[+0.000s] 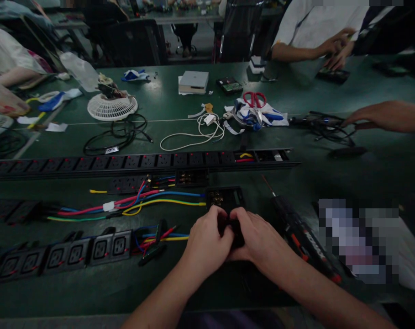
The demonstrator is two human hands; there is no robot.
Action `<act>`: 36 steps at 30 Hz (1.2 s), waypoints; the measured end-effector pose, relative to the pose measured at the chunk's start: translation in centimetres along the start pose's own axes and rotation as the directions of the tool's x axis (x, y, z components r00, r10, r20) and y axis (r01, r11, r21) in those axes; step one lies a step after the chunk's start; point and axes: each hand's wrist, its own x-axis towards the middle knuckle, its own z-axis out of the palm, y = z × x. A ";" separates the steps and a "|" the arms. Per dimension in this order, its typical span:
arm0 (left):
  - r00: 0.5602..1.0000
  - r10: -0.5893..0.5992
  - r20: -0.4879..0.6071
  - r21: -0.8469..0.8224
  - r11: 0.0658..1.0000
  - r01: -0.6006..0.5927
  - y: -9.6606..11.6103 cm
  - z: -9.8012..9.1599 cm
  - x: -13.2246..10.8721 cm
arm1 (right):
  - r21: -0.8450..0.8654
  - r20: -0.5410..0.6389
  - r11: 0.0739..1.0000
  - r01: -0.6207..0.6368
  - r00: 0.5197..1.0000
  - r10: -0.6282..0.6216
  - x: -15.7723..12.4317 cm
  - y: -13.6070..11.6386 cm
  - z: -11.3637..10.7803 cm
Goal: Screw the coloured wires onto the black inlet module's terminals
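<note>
My left hand (207,240) and my right hand (257,237) meet at the near middle of the green table (180,283), fingers curled round a small black part (232,228) held between them. Just beyond my fingers lies a black socket module (224,197) with brass contacts showing. Red, blue, yellow and green wires (125,205) run from it to the left. A row of black sockets (66,253) lies to the left of my left hand. A black and red screwdriver (296,228) lies just right of my right hand.
A long black power strip (139,161) crosses the table. Behind it lie a white cable (193,135), red-handled scissors (254,98), a white fan grille (112,107) and a grey box (193,81). Another person's hand (381,116) reaches in at right; others sit at the far side.
</note>
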 end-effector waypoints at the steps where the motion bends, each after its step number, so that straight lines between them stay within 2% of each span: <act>1: 1.000 -0.004 0.013 -0.049 0.999 0.005 -0.2 -0.2 0.1 | 0.029 -0.010 1.000 0.006 1.000 -0.006 -0.1 0.1 0.0; 4: 0.998 0.001 0.061 -0.152 0.988 0.008 -0.7 -0.8 0.2 | 0.109 -0.043 0.993 0.046 0.998 -0.042 -0.4 0.7 0.0; 8: 0.996 -0.003 0.093 -0.185 0.983 0.020 -1.1 -1.0 0.2 | 0.112 -0.185 0.968 0.225 0.962 -0.203 -1.0 1.2 0.0; 11: 0.997 0.012 0.075 -0.175 0.985 0.002 -1.3 -0.8 0.1 | -0.019 -0.282 0.949 0.313 0.909 -0.306 -1.2 1.1 0.2; 14: 0.998 0.020 0.052 -0.155 0.988 -0.012 -1.4 -0.7 0.1 | -0.227 -0.299 0.924 0.307 0.881 -0.366 -1.4 0.5 0.4; 16: 0.999 0.023 0.036 -0.150 0.989 -0.018 -1.4 -0.6 0.1 | -0.324 -0.314 0.902 0.285 0.867 -0.387 -1.3 0.1 0.5; 20: 0.999 0.034 0.003 -0.146 0.989 -0.033 -1.3 -0.6 -0.1 | -0.391 -0.312 0.881 0.267 0.862 -0.399 -1.1 -0.5 0.6; 25: 0.999 0.041 0.002 -0.139 0.990 -0.040 -1.2 -0.7 -0.3 | -0.418 -0.252 0.880 0.224 0.903 -0.349 -0.6 -0.8 0.5; 31: 0.999 0.050 0.008 -0.149 0.988 -0.048 -1.4 -0.8 -0.3 | -0.435 -0.129 0.899 0.047 0.985 -0.114 -0.3 -1.8 0.5; 34: 0.998 0.056 -0.003 -0.152 0.987 -0.056 -1.5 -0.8 -0.3 | -0.460 -0.066 0.888 -0.013 0.998 -0.019 -0.2 -2.8 0.3; 36: 0.998 0.056 -0.003 -0.152 0.987 -0.056 -1.5 -0.8 -0.3 | -0.487 -0.025 0.873 -0.014 1.000 0.002 -0.2 -3.4 0.0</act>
